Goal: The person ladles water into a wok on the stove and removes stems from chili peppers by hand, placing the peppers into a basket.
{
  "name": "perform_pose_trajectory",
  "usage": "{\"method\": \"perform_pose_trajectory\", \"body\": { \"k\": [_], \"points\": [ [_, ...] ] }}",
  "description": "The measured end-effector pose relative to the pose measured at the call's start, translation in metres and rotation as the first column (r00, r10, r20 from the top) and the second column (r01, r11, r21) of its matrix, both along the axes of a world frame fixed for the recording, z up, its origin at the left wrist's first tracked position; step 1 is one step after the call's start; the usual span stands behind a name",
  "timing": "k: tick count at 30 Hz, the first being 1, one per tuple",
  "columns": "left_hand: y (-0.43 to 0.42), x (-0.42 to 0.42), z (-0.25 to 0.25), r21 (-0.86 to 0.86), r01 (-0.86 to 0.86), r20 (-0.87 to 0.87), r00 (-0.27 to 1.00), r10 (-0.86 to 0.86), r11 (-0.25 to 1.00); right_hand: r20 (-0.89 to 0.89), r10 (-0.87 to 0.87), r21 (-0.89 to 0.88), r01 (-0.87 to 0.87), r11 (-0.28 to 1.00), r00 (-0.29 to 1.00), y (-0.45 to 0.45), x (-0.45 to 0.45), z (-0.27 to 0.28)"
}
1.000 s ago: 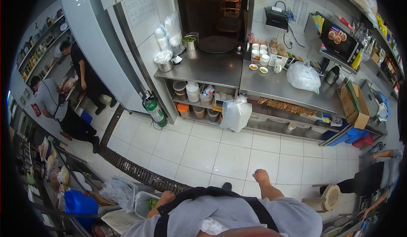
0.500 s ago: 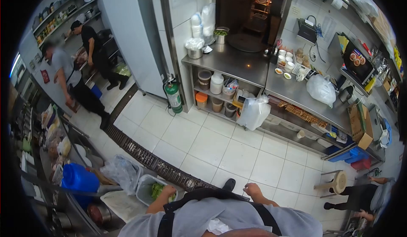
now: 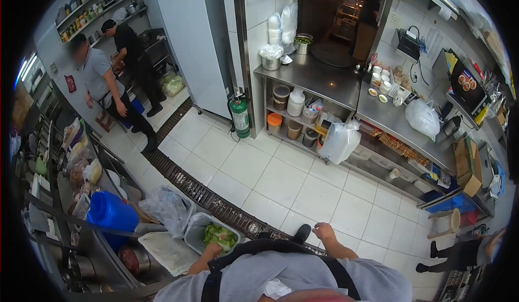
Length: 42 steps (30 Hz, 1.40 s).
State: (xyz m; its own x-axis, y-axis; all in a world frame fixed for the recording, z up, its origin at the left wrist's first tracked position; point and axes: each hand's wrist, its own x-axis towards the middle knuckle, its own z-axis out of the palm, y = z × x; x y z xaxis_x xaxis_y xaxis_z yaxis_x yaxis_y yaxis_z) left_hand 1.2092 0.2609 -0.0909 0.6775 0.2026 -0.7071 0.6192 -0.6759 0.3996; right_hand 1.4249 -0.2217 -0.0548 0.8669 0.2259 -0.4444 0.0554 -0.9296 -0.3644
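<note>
My left hand is at the near edge of a grey plastic bin, right beside the green leafy vegetables inside it. Its fingers are small and partly lost against the leaves, so a grip cannot be made out. My right hand hangs over the tiled floor by my dark shoe, its fingers loosely bent and nothing seen in them.
A clear plastic bag and a blue container lie left of the bin. A floor drain curves ahead. Two people stand upper left, another lower right by a stool. Steel counters run opposite.
The view has turned left, and the bin and its leaves show more fully. My left hand stays beside the bin. The grey-shirted person at upper left has straightened up.
</note>
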Motion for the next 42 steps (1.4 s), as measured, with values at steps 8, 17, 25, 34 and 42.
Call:
{"method": "perform_pose_trajectory", "body": {
  "k": [8,17,25,34,42],
  "points": [
    [0.005,0.011,-0.051,-0.031,-0.090,-0.052,0.995,0.088,0.995,-0.027,0.040,-0.005,-0.040,0.999,0.999,0.015,-0.020,0.023],
    [0.004,0.017,-0.101,-0.014,0.087,-0.122,0.989,-0.088,0.996,-0.030,-0.057,-0.118,0.054,0.992,0.998,-0.025,-0.044,0.026],
    [0.001,0.022,-0.100,0.039,0.114,-0.069,0.991,-0.111,0.993,-0.165,0.363,-0.147,-0.386,0.910,0.917,-0.032,-0.105,-0.019],
    [0.002,0.017,-0.072,0.094,0.111,-0.099,0.990,-0.101,0.989,-0.248,0.568,-0.051,-0.597,0.801,0.784,-0.021,-0.082,-0.066],
    [0.003,0.005,-0.079,0.197,0.067,-0.047,0.997,-0.059,0.978,-0.100,0.570,-0.052,-0.576,0.816,0.816,0.007,-0.040,-0.042]
  ]
}}
